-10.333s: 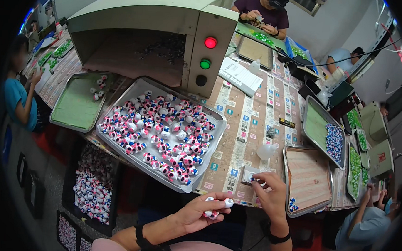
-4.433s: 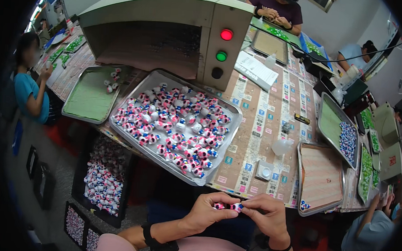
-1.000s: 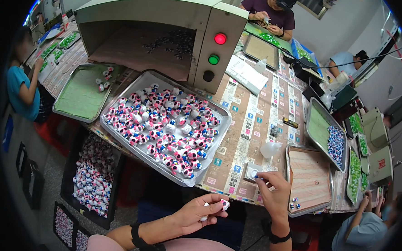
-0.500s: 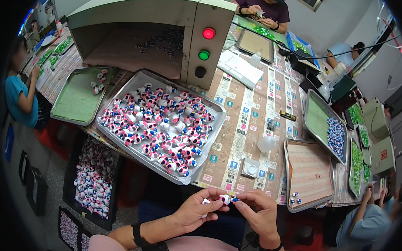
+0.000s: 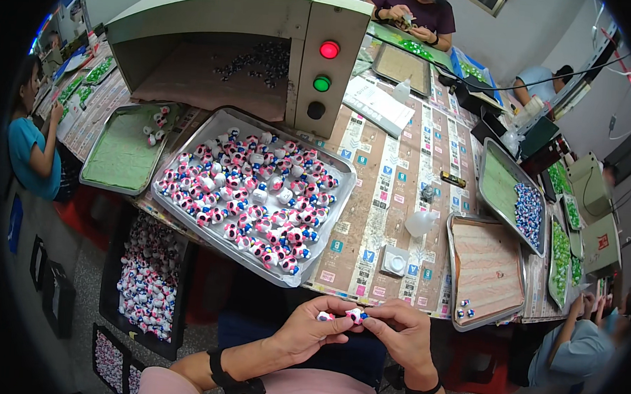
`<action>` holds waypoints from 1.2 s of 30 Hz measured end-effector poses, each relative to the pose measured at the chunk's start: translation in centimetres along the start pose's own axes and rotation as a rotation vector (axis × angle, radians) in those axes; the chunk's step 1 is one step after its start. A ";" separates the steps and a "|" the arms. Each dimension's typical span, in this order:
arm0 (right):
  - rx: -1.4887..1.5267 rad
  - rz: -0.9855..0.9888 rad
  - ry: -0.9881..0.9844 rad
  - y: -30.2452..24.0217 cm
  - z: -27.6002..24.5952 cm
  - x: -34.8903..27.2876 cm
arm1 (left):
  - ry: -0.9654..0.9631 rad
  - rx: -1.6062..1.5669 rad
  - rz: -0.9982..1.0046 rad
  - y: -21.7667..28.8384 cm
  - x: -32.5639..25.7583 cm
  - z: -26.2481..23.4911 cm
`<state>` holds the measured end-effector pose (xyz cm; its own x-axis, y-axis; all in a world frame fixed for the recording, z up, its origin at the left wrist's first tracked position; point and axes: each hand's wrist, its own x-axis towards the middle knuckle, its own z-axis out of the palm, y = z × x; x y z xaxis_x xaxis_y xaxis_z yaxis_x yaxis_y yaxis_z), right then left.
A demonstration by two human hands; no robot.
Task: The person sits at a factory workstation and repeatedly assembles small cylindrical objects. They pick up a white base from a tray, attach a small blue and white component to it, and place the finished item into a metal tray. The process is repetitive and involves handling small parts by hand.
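My left hand [image 5: 313, 330] pinches a small white figurine piece with pink and black patches [image 5: 356, 315] between thumb and forefinger. A second white piece [image 5: 325, 316] shows in the curled fingers of the same hand. My right hand [image 5: 402, 331] meets the left at the table's front edge, its thumb and fingertips closed on the blue part at the right side of the first piece. The fingertips hide most of that blue part. In front of my hands, a metal tray [image 5: 277, 272] holds many similar white, pink and blue figurines.
Beyond the tray stands a box-shaped machine [image 5: 337, 62] with lit buttons. At right are a paper-lined tray [image 5: 487, 266] with a few blue pieces and a green-lined tray [image 5: 498, 174]. A squeeze bottle [image 5: 420, 222] and a black bin [image 5: 146, 288] flank the space. Other people sit around.
My right hand has come slightly closer to the left, bringing the blue part against the white piece. The gap seen between them earlier is no longer visible.
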<state>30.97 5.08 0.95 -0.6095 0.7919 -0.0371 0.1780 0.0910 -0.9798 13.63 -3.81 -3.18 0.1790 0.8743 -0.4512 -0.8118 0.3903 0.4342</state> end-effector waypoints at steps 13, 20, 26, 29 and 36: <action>-0.012 -0.075 0.004 -0.1 0.2 0.3 | -0.009 0.156 0.151 1.6 -0.7 0.5; -0.232 -0.175 0.193 -0.3 -2.1 -0.4 | 0.425 0.775 0.560 9.3 -3.2 -1.7; -0.269 -0.078 0.381 0.7 -5.6 -1.6 | 0.620 1.333 0.866 12.9 -2.6 -5.1; -0.312 -0.045 0.463 0.8 -7.7 -2.4 | 0.618 1.481 0.908 13.2 -1.7 -5.3; -0.646 0.125 0.711 1.0 -13.9 -4.1 | 0.694 1.228 0.969 12.1 -2.9 -4.8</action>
<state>44.37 10.28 2.85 0.0145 0.9793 0.2017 0.7291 0.1277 -0.6724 0.60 -3.01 -0.30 -0.6102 0.7569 0.2338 0.4611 0.0995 0.8817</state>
